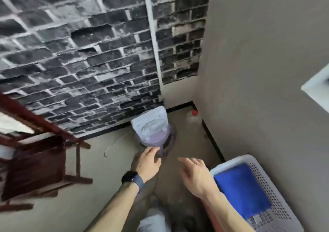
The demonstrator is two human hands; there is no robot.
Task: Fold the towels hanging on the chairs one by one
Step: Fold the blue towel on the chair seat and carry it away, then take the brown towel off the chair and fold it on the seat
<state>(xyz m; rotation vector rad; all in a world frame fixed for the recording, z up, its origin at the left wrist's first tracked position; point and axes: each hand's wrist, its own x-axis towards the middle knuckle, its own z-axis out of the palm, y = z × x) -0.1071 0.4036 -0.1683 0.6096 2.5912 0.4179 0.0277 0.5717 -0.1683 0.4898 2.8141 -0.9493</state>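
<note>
A folded blue towel (242,190) lies flat inside a white perforated basket (277,192) at the lower right. My right hand (194,174) hovers just left of the basket, fingers spread and holding nothing. My left hand (148,162), with a dark watch on its wrist, hangs over the floor with loosely curled fingers and nothing in it. A dark red wooden chair (41,164) stands at the left. No towel shows on its seat; something white (10,124) shows behind its backrest at the left edge.
A small white fan on a lilac stool (153,130) stands by the brick-pattern wall just beyond my left hand. A clear bottle with a red cap (194,117) sits in the corner. A plain wall runs along the right, behind the basket.
</note>
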